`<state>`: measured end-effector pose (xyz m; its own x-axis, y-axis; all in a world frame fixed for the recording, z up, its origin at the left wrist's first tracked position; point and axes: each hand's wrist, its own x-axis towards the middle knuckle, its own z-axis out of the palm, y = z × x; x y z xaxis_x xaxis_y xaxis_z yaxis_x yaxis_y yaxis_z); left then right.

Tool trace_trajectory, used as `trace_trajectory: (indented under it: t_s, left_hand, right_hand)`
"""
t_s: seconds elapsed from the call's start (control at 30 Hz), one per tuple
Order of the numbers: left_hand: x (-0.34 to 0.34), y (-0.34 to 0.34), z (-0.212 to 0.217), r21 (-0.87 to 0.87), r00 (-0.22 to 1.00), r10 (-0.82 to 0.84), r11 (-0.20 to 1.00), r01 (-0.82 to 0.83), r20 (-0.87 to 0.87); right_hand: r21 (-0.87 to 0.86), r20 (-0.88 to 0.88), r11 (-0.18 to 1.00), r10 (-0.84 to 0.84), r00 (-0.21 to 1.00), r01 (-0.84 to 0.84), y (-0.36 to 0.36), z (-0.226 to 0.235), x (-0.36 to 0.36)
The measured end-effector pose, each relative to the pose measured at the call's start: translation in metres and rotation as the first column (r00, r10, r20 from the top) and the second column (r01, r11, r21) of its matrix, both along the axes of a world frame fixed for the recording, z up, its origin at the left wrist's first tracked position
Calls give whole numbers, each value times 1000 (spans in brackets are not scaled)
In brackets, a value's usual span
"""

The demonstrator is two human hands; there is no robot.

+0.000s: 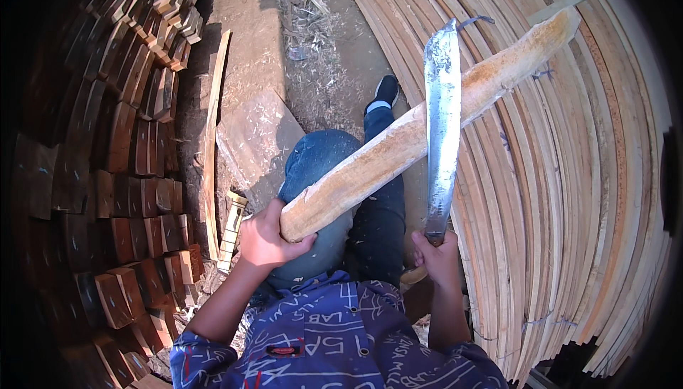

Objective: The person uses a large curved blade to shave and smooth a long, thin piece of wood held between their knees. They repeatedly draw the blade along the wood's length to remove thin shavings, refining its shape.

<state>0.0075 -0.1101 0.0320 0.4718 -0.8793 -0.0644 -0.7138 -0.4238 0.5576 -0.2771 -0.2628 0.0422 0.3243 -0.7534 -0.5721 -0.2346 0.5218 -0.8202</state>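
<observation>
A long, rough-hewn piece of wood slants across the view from my lap up to the far right. Its near end is gripped by my left hand, thumb on one side and fingers partly hidden beneath. My right hand is closed round the dark handle of a machete. The broad steel blade points away from me and crosses in front of the wood at about its middle. Whether the blade touches the wood, I cannot tell.
Long thin wooden strips lie stacked along the right. Cut wood blocks are piled on the left. A narrow lath and a yellowish level-like tool lie beside my knee. Wood shavings litter the ground ahead.
</observation>
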Motion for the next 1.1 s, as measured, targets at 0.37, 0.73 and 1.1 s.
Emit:
trace_trajectory:
  t_s: [0.37,0.73,1.1]
  left_hand:
    - [3,-7,-5,-60,1000,-16,998,17,19]
    - [5,-6,-1,-57,1000,-11,998,11,1]
    - [5,-1,-17,-94,1000,2,996,-3,-9]
  right_hand:
    - [-115,-385,920,307,871,-375,29,-2,2]
    - [-79,-95,995,47,994,-55,-6,-8,13]
    - [-34,-3,999,2,1000,-2,-6,4,23]
